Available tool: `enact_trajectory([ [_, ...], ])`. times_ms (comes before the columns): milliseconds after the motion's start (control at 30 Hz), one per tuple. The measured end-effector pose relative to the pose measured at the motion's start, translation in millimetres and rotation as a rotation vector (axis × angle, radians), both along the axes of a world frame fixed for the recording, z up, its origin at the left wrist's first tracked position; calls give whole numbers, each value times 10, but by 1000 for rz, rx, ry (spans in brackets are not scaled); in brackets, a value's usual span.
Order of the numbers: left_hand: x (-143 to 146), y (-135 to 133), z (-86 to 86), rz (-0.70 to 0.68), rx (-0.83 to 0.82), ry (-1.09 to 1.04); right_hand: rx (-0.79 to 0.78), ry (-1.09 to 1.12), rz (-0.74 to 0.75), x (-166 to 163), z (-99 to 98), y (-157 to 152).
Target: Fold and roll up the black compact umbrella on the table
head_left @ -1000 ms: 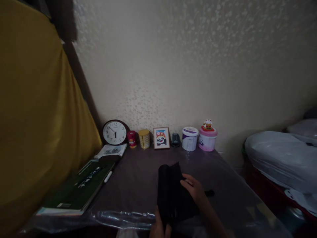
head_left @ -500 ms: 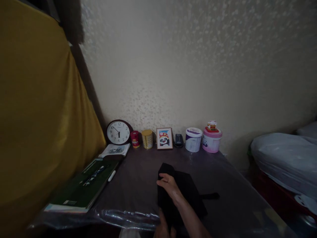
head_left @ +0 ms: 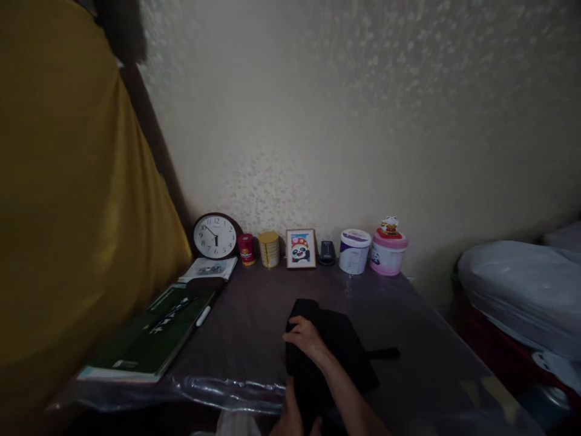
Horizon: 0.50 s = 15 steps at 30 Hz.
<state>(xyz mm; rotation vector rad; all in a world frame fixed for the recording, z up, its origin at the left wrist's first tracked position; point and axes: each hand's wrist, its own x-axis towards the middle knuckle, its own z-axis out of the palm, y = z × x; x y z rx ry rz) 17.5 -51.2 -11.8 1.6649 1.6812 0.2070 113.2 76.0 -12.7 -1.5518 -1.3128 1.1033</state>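
A black folded fabric item with a short strap [head_left: 349, 339] lies at the near middle of the table, its strap pointing right. I cannot make out its exact kind in the dim light. My right hand [head_left: 305, 336] reaches across it from the lower right, with its bent fingers gripping the raised left part. Below, at the near left corner, my left hand [head_left: 290, 415] holds the same fabric, thumb up along the edge. The bottom of the picture cuts off part of the left hand, and its other fingers are mostly hidden.
The table [head_left: 254, 321] has a clear plastic cover. Left are a green book [head_left: 149, 339] and a white marker [head_left: 203, 316]. Along the wall stand a clock [head_left: 215, 236], a red can [head_left: 246, 249], a yellow tin [head_left: 269, 249], a panda picture [head_left: 300, 249] and two tubs [head_left: 354, 253].
The view has shifted slightly. My left hand has moved a little up and left along the fabric's near edge. My right hand keeps its grip in nearly the same place.
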Motion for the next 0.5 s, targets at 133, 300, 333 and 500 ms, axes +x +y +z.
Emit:
enact_trajectory([
  [133, -23, -34, 193, -108, 79, 35, -37, 57, -7, -8, 6, 25],
  [300, 29, 16, 297, -225, 125, 116, -103, 145, -1, 21, 80, 13],
  [333, 35, 30, 305, -249, 130, 119, -113, 163, 5, 32, 106, -1],
  [500, 32, 58, 303, -262, 160, 153, -128, 259, 69, 64, 228, -88],
])
